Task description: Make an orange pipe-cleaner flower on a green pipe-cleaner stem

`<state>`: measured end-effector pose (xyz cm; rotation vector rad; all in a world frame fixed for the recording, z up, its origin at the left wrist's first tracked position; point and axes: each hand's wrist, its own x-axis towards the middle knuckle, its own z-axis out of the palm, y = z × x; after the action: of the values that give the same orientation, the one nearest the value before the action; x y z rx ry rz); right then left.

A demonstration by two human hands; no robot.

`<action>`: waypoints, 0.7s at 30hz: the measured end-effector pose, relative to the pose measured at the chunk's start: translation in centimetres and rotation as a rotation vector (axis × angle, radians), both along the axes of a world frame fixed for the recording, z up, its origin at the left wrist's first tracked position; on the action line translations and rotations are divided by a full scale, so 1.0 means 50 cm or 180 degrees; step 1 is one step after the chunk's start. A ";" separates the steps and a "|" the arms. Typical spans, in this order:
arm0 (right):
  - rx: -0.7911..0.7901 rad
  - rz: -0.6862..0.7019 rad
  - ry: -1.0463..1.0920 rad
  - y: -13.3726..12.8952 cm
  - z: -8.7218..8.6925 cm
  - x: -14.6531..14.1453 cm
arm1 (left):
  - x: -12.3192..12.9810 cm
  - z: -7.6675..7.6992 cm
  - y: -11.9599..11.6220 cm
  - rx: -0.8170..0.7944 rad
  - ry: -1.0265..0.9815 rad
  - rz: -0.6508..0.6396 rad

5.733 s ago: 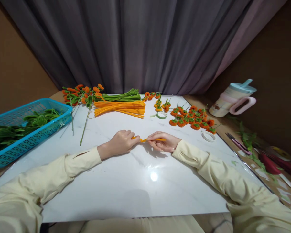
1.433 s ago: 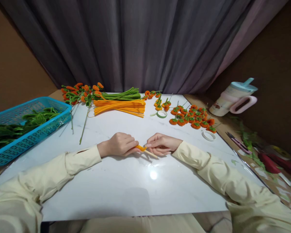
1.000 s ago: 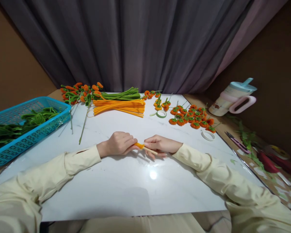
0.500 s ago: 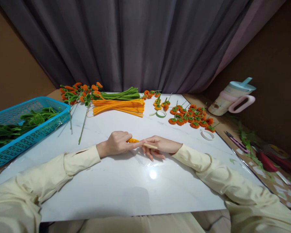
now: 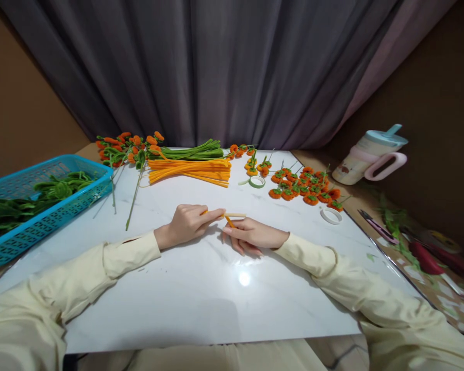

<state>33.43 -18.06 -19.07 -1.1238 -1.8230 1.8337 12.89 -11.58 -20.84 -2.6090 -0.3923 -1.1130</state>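
Over the middle of the table, my left hand (image 5: 188, 223) is closed around a thin pale wooden stick (image 5: 237, 215), whose bare end points right. An orange pipe cleaner (image 5: 230, 222) runs from the stick down to my right hand (image 5: 257, 234), where thumb and finger pinch it. Most of the orange part at the stick is hidden behind my left fingers. Beyond my hands lies a bundle of orange pipe cleaners (image 5: 189, 171), with green pipe cleaners (image 5: 195, 150) behind it.
Orange and green pipe-cleaner flowers (image 5: 303, 185) lie at back right, near a green tape roll (image 5: 257, 181) and a white tape roll (image 5: 331, 216). Stemmed orange flowers (image 5: 127, 147) and a blue basket (image 5: 62, 203) stand left. A tumbler (image 5: 365, 157) and pliers (image 5: 379, 226) are at right.
The stick has swung from slanting down across my right fingers to nearly level above them. The orange coil is now mostly covered, and a strand shows between my hands.
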 end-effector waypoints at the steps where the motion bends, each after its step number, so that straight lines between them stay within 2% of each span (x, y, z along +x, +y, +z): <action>1: 0.0056 -0.0011 -0.0048 -0.001 -0.001 -0.001 | 0.001 -0.001 0.000 0.0000 0.0023 0.0031; 6: 0.0335 -0.0049 -0.0298 -0.006 0.002 -0.006 | 0.004 -0.004 -0.003 0.0018 0.0068 0.0189; 13: 0.1049 -0.0080 -0.0649 -0.010 0.006 -0.015 | 0.003 -0.007 -0.002 0.0194 0.0238 0.0236; 16: 0.0905 -0.0212 -0.0601 -0.012 0.007 -0.018 | 0.003 -0.007 -0.003 0.0373 0.0434 0.0241; 21: 0.0229 -0.0493 -0.0250 -0.011 0.006 -0.019 | 0.004 -0.004 -0.009 0.0386 0.0600 0.0236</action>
<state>32.47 -18.62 -18.75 -1.2882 -1.7747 1.6463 13.11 -12.03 -21.07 -2.5424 -0.3647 -0.8314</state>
